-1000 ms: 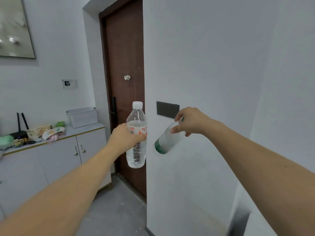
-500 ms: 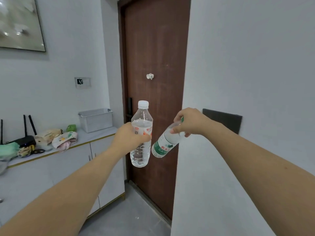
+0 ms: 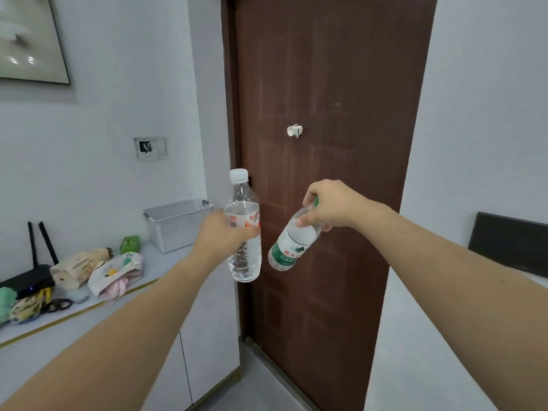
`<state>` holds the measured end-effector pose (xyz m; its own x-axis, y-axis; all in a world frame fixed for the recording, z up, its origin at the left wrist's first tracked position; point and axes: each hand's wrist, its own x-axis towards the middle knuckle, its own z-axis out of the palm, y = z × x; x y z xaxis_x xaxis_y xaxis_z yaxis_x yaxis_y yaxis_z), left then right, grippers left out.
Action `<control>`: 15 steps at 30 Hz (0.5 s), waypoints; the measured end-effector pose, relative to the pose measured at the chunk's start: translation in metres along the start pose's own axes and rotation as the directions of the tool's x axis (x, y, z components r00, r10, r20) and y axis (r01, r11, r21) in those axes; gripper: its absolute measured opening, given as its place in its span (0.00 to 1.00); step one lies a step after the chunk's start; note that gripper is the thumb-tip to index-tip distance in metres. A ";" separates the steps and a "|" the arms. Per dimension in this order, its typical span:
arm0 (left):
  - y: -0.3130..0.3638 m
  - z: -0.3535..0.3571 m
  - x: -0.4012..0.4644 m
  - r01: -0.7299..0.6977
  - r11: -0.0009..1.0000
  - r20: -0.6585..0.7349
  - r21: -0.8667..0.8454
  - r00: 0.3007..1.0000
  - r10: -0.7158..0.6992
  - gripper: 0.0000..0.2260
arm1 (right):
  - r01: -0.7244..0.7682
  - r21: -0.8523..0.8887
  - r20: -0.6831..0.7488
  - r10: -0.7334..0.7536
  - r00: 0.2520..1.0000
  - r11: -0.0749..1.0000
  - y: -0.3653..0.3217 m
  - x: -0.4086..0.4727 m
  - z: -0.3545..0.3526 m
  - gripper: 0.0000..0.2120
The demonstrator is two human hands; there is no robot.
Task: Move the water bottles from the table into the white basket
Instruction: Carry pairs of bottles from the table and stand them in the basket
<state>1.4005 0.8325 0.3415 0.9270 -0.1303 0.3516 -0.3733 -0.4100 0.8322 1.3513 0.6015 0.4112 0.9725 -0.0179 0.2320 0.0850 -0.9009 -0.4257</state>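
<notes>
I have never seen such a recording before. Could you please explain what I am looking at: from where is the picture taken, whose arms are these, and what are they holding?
The camera sits on a person's head, so you see their own two arms reaching forward. The left hand grips an upright clear bottle with a white cap. The right hand holds a green-label bottle near its top, tilted. Both bottles are in the air before a brown door. At left, the white basket stands on a white cabinet top, beside some cloth items and a black router.
</notes>
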 end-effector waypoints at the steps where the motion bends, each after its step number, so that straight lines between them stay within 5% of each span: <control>1: -0.005 0.000 0.017 0.000 1.000 -0.007 0.018 1.000 0.000 0.10 | 0.007 0.020 -0.001 -0.007 1.000 1.000 0.002 0.019 0.004 0.20; 15: -0.106 -0.035 0.241 0.031 0.999 -0.094 0.037 0.995 -0.027 0.11 | 0.063 0.115 0.002 -0.064 0.998 0.991 -0.008 0.278 0.077 0.17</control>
<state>1.6620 0.8759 0.3530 0.9294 -0.0341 0.3676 -0.3432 -0.4467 0.8262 1.6373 0.6369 0.4119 0.9656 0.0408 0.2568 0.1708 -0.8444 -0.5077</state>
